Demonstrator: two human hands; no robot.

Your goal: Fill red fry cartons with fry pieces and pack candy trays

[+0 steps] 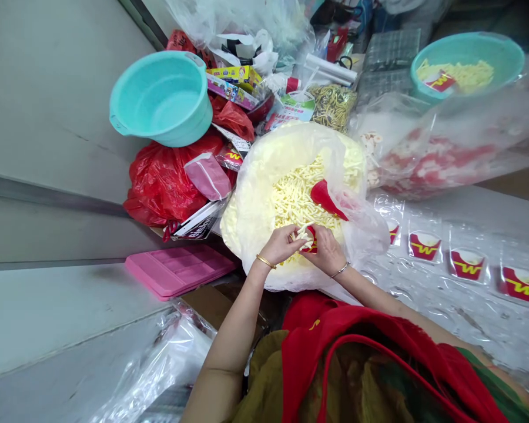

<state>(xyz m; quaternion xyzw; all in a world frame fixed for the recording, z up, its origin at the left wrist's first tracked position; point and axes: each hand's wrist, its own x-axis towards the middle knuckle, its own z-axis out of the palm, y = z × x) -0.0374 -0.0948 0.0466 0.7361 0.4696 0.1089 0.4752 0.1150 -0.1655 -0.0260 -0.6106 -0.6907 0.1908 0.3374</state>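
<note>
Sticks (303,236) sit at frame centre in the left hand (281,245), fingertips closed on them. Right hand (329,251), immediately right, grips a red carton (312,241), fingers curled. Sticks adjoin the carton's left side; insertion cannot be confirmed. Bag (252,182) lies beneath.

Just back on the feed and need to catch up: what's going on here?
The person's left hand pinches some pale sticks beside a red carton held in the right hand. Both hands are over an open bag with many more sticks, where a red piece also lies. Off to the right, clear packs with red cartons stand out in a row.
</note>
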